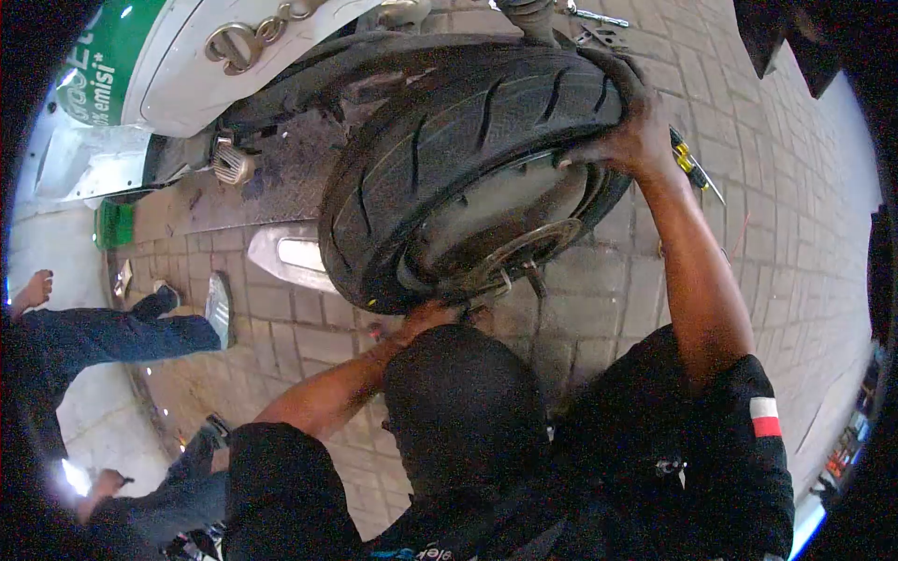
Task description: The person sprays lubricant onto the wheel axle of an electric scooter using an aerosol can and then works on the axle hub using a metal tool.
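Note:
A black-tyred scooter wheel [486,122] with a dusty metal hub stands tilted in front of me, over the brick paving. My right hand [627,131] is closed round the tyre at its upper right, with the thumb on the inner side near the rim. Low on the wheel, my left hand [432,320] grips the bottom edge; its fingers are partly hidden. A metal axle end and a short bent piece [535,279] stick out from the hub near that hand. Behind the wheel is the white and green body of a scooter [187,56].
Screwdrivers [690,161] with yellow and black handles lie right of the wheel. A wrench [599,17] rests at the top. A pale oval-ended panel [290,254] is on the ground at left. Other people's legs [112,337] and hands [103,486] show along the left side.

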Demonstrator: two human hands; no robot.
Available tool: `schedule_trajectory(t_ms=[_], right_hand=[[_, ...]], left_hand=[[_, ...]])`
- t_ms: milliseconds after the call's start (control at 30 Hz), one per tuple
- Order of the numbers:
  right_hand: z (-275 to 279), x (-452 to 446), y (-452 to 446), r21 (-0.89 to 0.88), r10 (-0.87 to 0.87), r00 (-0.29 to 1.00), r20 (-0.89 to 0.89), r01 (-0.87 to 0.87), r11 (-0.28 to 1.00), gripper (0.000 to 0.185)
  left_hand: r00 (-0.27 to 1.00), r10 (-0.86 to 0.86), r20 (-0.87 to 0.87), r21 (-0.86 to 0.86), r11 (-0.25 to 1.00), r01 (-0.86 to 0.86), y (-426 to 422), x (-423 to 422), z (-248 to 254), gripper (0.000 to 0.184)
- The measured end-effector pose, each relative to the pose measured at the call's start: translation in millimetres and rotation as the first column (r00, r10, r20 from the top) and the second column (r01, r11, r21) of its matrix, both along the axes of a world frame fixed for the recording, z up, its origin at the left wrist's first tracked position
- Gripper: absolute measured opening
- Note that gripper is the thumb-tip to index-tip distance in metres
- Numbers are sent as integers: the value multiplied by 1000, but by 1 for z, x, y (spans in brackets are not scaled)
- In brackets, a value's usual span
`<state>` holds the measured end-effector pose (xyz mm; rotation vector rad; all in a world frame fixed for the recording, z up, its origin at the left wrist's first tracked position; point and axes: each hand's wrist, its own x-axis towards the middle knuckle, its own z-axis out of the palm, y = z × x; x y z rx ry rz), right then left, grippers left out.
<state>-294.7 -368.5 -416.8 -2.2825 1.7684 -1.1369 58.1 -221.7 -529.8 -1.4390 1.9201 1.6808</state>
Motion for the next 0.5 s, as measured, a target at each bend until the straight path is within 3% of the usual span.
schedule_trajectory(t_ms=[133, 200, 267, 300, 333, 400, 500], right_hand=[[-4, -10, -5, 2, 75, 997, -33, -75, 997, 107], [-12, -13, -4, 96, 56, 987, 149, -71, 993, 104], [-21, -19, -9, 10, 121, 975, 184, -124, 992, 105], [-20, -23, -10, 31, 8, 997, 81, -10, 999, 103], [-12, -14, -8, 51, 13, 986, 167, -22, 998, 102], [-5, -14, -9, 65, -24, 996, 82, 19, 998, 101], [-6, -12, -10, 136, -29, 994, 108, 14, 991, 100]], left_hand=[[1000, 13, -3, 32, 999, -12, -5, -17, 1, 54], [999, -5, -52, -16, 1000, 4, 0, -44, -12, 53], [994, -40, -99, -57, 998, 35, -9, -74, -29, 52], [993, -39, -110, -41, 999, 34, -9, -79, -32, 51], [994, -43, -102, -31, 999, 40, -12, -81, -32, 51], [995, -64, -80, -16, 998, 63, -12, -85, -32, 49], [994, -87, -60, 7, 996, 87, -10, -92, -32, 48]])
